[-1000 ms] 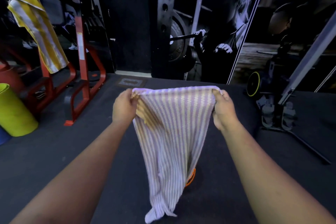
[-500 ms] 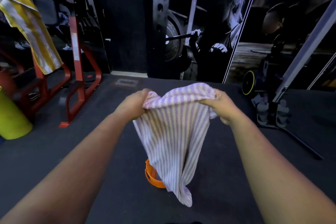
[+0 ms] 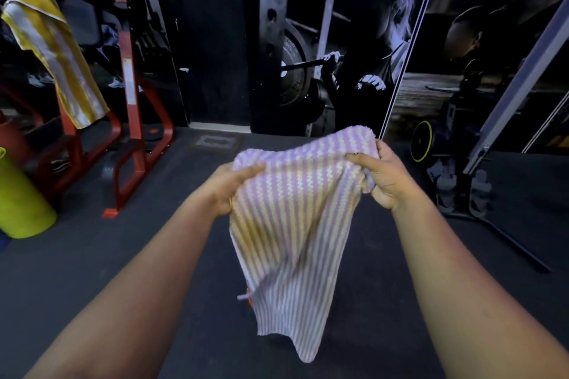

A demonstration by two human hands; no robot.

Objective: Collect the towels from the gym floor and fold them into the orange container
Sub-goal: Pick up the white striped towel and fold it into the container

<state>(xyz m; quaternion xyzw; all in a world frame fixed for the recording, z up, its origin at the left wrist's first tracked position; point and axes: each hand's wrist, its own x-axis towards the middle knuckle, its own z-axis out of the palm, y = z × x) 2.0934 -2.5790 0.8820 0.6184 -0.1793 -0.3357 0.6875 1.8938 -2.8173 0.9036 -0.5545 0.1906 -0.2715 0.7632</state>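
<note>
A purple-and-white striped towel (image 3: 292, 224) hangs in front of me, held by its top edge. My left hand (image 3: 229, 186) grips its left corner and my right hand (image 3: 381, 177) grips its right corner, the cloth bunched between them. The towel's lower end dangles above the dark gym floor. Only a sliver of the orange container (image 3: 250, 302) shows behind the towel's left edge; the rest is hidden. A yellow-and-white striped towel (image 3: 55, 52) is draped over the red rack at the far left.
A red steel rack (image 3: 132, 132) stands at the left with a lime-green cylinder (image 3: 21, 203) beside it. A grey machine frame with a black base (image 3: 480, 188) sits at the right. A wall mural runs along the back.
My hands have come closer together and the towel's top edge has slackened and bunched. The hanging part has shortened, and the orange container is now almost fully covered.
</note>
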